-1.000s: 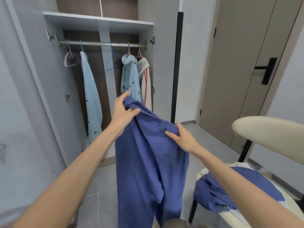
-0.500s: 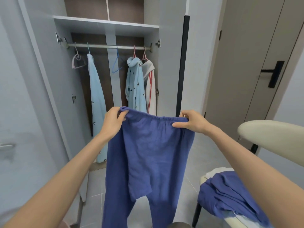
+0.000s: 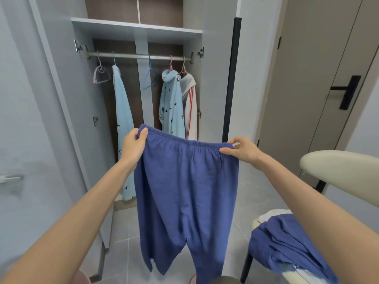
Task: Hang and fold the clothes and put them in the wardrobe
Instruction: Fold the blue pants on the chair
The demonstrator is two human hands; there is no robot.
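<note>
both hands pinch the waistband corners of the blue trousers (image 3: 184,191), left hand (image 3: 132,145), right hand (image 3: 243,149), legs hanging free above floor (image 3: 127,238). chair (image 3: 340,169) close right. beyond: open wardrobe (image 3: 135,29), rail (image 3: 139,57) gap mid.

Grey tile floor (image 3: 127,253), beige door (image 3: 307,78) w/ black handle (image 3: 348,92), cream chair (image 3: 338,167).

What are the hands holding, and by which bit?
A pair of blue trousers, held up by the stretchy waistband. The left hand grips its left end and the right hand pinches its right end.
</note>
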